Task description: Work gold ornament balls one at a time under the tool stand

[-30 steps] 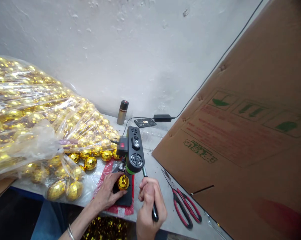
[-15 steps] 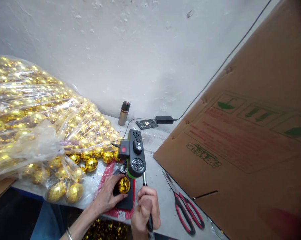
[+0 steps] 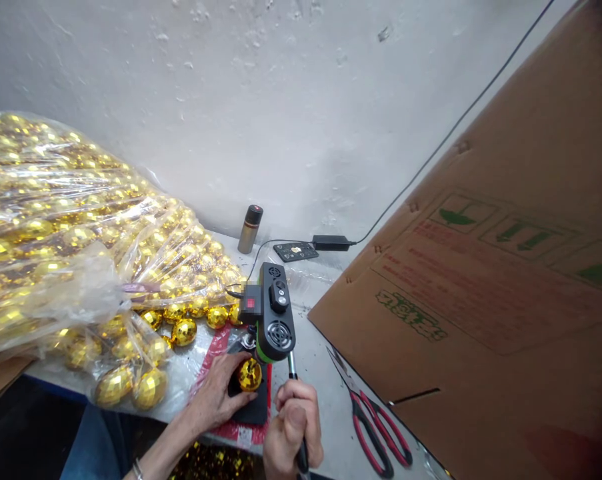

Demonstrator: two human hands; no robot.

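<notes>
Under the front end of a black and green device (image 3: 277, 313) sits a gold mirrored ball (image 3: 249, 375). My left hand (image 3: 221, 393) holds this ball from the left, thumb in front and fingers behind. To the right, my right hand (image 3: 295, 427) is wrapped round the black handle of a metal lever (image 3: 292, 365) beside the device. Beneath the ball is a black base (image 3: 253, 411), lying on red plastic (image 3: 215, 353). How the ball meets the device is partly hidden.
Clear bags of gold balls (image 3: 95, 220) fill the left, with loose balls (image 3: 184, 331) near the device. Red-handled scissors (image 3: 375, 427) lie right, beside a large cardboard box (image 3: 481, 267). A bottle (image 3: 251, 229), phone-like item (image 3: 295, 251) and black adapter (image 3: 331, 243) stand behind.
The whole view has shifted slightly, with things a little lower and to the right. Both hands keep their holds on the ball and the lever.
</notes>
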